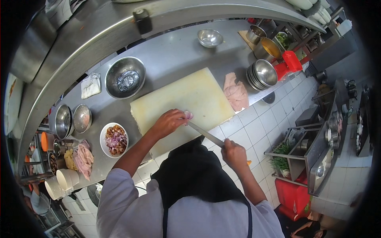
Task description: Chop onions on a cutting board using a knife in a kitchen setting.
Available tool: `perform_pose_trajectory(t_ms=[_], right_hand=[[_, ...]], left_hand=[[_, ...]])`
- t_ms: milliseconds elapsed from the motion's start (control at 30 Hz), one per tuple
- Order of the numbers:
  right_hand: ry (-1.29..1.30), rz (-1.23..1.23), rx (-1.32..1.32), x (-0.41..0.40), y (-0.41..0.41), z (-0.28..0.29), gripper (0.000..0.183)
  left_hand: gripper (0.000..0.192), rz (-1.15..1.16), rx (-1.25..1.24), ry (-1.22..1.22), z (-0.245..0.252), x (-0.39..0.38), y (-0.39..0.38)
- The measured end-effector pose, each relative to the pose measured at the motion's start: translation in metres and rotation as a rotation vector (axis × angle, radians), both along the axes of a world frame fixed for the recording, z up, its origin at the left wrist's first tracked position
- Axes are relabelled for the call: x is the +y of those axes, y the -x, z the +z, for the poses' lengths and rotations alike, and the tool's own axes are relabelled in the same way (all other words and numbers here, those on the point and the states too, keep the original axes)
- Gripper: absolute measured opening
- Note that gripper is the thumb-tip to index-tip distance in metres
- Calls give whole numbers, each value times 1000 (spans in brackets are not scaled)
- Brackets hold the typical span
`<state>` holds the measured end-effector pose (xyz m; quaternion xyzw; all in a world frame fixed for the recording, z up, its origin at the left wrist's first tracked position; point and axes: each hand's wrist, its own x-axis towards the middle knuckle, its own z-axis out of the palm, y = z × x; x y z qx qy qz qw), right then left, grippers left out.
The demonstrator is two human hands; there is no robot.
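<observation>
My left hand (pixel 170 122) holds a small purple-skinned onion or shallot (pixel 188 114) near the front edge of a worn white cutting board (pixel 184 89); its cut faces show. In my right hand (pixel 234 154) is the handle of a kitchen knife (pixel 207 133), its long blade reaching left to the onion, close by the left fingertips. Left of the board stands a white bowl (pixel 102 138) of browned pieces topped with chopped purple onion. A perforated steel bowl (pixel 110 80) sits beyond the board's far left corner.
A pink cloth (pixel 236 92) lies right of the board, beside stacked steel bowls (pixel 265 74) and a red plastic object (pixel 287 67). Further left are a white cloth (pixel 90 85), steel bowls (pixel 63 121), another pink cloth (pixel 83 159) and stacked tubs (pixel 67 179). A steel shelf (pixel 89 35) arches along the far side.
</observation>
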<state>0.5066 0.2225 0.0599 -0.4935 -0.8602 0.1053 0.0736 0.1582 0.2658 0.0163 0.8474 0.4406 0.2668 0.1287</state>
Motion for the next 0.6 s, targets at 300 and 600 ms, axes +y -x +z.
perform_pose_trajectory(t_ms=[300, 600], right_hand=[[573, -371, 254, -17, -24, -18, 26], [473, -182, 198, -3, 18, -39, 26]], left_hand=[[24, 81, -159, 352, -25, 21, 4], [55, -154, 215, 38, -27, 26, 0]])
